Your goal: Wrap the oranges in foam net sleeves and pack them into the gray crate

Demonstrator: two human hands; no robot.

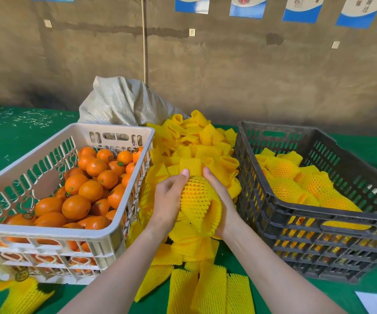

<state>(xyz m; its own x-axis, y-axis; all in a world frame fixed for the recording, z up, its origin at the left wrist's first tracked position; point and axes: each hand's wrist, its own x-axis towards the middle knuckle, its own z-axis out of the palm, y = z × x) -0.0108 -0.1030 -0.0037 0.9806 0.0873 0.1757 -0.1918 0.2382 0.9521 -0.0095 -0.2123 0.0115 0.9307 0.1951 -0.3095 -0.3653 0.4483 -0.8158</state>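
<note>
Between the two crates, both my hands hold one orange in a yellow foam net sleeve (197, 198). My left hand (169, 196) grips its left side and my right hand (219, 200) grips its right side, thumbs on top. The sleeve's loose end hangs toward me. A white crate (106, 232) on the left holds several bare oranges (87, 189). On the right, the gray crate (296, 207) holds several wrapped oranges (300, 184).
A heap of empty yellow sleeves (196, 146) lies between the crates and spills toward me (205, 291). A grey woven sack (124, 103) sits behind it. The table is covered in green cloth (6, 141). A wall stands close behind.
</note>
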